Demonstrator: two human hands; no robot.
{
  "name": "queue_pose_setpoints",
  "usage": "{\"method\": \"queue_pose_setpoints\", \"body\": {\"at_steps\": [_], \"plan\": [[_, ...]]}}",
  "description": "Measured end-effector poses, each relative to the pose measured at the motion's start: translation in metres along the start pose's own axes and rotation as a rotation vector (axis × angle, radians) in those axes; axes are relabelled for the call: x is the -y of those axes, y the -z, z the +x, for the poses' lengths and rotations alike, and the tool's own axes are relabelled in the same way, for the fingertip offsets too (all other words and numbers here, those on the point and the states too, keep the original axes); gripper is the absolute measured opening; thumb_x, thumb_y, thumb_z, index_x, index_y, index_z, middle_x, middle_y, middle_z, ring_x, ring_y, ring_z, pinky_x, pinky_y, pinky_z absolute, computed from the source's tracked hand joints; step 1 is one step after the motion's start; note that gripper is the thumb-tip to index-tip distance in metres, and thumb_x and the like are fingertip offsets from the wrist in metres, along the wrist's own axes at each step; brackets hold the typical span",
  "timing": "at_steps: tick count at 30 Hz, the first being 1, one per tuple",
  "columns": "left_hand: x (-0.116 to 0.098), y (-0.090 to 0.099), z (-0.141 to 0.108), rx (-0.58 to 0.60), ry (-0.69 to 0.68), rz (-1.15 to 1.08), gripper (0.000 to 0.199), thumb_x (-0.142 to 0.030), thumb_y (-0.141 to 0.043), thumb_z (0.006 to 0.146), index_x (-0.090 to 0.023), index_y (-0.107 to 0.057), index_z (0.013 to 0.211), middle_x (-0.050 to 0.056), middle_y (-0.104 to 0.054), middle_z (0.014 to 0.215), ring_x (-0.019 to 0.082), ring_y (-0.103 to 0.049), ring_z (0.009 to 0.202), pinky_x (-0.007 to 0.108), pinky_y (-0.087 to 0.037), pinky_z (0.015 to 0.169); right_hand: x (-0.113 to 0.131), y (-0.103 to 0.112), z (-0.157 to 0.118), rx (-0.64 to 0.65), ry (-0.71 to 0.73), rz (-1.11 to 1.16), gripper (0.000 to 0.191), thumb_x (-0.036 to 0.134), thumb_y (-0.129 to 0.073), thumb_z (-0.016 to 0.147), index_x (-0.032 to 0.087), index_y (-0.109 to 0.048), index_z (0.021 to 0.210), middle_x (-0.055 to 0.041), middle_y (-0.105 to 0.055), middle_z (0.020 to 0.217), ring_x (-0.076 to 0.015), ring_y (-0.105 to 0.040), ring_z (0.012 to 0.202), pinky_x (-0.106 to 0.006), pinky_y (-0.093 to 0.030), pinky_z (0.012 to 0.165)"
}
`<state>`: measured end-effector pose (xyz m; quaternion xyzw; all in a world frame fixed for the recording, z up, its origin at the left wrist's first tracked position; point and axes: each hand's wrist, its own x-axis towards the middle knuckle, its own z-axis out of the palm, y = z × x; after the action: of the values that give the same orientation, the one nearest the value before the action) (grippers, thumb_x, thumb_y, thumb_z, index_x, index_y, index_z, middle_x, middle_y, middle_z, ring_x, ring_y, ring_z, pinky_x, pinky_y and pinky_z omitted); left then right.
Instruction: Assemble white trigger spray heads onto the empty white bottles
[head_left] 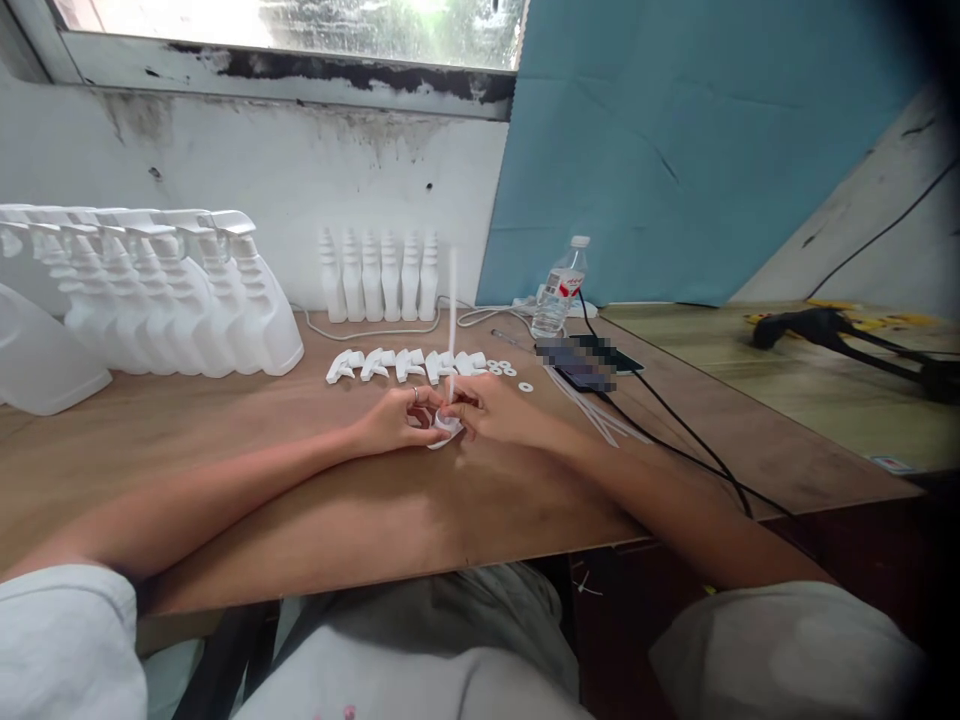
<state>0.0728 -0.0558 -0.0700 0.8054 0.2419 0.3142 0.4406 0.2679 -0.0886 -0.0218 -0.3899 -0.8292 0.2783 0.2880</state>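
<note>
Near the front of the table, my two hands meet around a small white plastic part, which looks like a trigger spray head (448,424). My left hand (391,420), with a ring on one finger, is closed on its left side. Fingers of my right hand (493,408) pinch the lower end of a thin white plastic tube (453,310), which stands upright at the white part. Whether the tube's end sits inside the part is hidden by my fingers. Just behind my hands lies a row of white spray heads (409,365), with several white ring washers (502,369) to its right.
Large white bottles (259,310) stand at the left, and slim white bottles (380,285) line the wall. A water bottle (556,295), a pixelated phone-like object (576,366), loose white tubes (592,412) and black cables (697,455) occupy the right. The table's front edge runs before my lap.
</note>
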Motion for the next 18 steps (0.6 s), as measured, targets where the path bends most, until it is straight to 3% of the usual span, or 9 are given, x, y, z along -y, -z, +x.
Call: {"method": "queue_pose_setpoints", "body": {"at_steps": [6,9,12,15,16,18], "plan": [[-0.002,0.0,0.0,0.022,0.029,-0.081,0.033,-0.032,-0.075,0.074,-0.013,-0.059,0.095,0.004,-0.062,0.091,0.01,-0.06,0.075,0.023,-0.05,0.07,-0.002,0.002,0.0,-0.033,0.002,-0.058,0.021,0.027,-0.06,0.081,0.016,-0.056,0.064,0.0054,-0.046,0.053,-0.0086,-0.042,0.052,-0.022,-0.03,0.051],[-0.001,0.001,0.0,0.043,0.042,-0.096,0.035,-0.031,-0.074,0.075,-0.013,-0.057,0.099,0.003,-0.061,0.09,0.009,-0.058,0.071,0.022,-0.048,0.067,-0.01,0.013,-0.002,0.049,-0.039,0.038,0.022,0.037,-0.063,0.082,0.015,-0.07,0.085,0.0045,-0.052,0.054,-0.0084,-0.045,0.049,-0.021,-0.034,0.049],[0.0,0.001,0.001,0.067,0.042,-0.098,0.038,-0.033,-0.074,0.076,-0.014,-0.057,0.104,0.003,-0.061,0.09,0.01,-0.058,0.073,0.022,-0.047,0.066,-0.022,0.039,-0.002,0.016,-0.096,0.04,0.04,0.043,-0.062,0.083,0.017,-0.067,0.112,0.0032,-0.058,0.059,-0.0084,-0.047,0.045,-0.022,-0.038,0.049],[-0.002,0.002,0.001,0.091,0.038,-0.096,0.038,-0.033,-0.072,0.077,-0.014,-0.056,0.106,0.003,-0.061,0.09,0.01,-0.058,0.074,0.022,-0.046,0.066,-0.041,0.078,-0.004,-0.101,-0.363,-0.296,0.032,0.038,-0.058,0.086,0.015,-0.069,0.105,-0.0009,-0.063,0.065,-0.0099,-0.052,0.05,-0.022,-0.04,0.052],[-0.002,0.002,0.002,0.099,0.039,-0.098,0.038,-0.032,-0.072,0.078,-0.014,-0.056,0.106,0.003,-0.061,0.09,0.01,-0.057,0.074,0.022,-0.046,0.066,-0.05,0.091,-0.006,-0.083,-0.526,-0.468,0.023,0.034,-0.061,0.085,0.015,-0.071,0.095,-0.002,-0.065,0.065,-0.0104,-0.056,0.054,-0.021,-0.042,0.054],[-0.003,0.002,0.002,0.109,0.041,-0.1,0.037,-0.031,-0.072,0.078,-0.014,-0.055,0.107,0.003,-0.06,0.09,0.01,-0.057,0.075,0.022,-0.046,0.068,-0.067,0.114,-0.013,-0.053,-0.704,-0.556,0.017,0.022,-0.067,0.078,0.01,-0.068,0.066,-0.0056,-0.059,0.051,-0.0143,-0.056,0.048,-0.025,-0.041,0.05]]}}
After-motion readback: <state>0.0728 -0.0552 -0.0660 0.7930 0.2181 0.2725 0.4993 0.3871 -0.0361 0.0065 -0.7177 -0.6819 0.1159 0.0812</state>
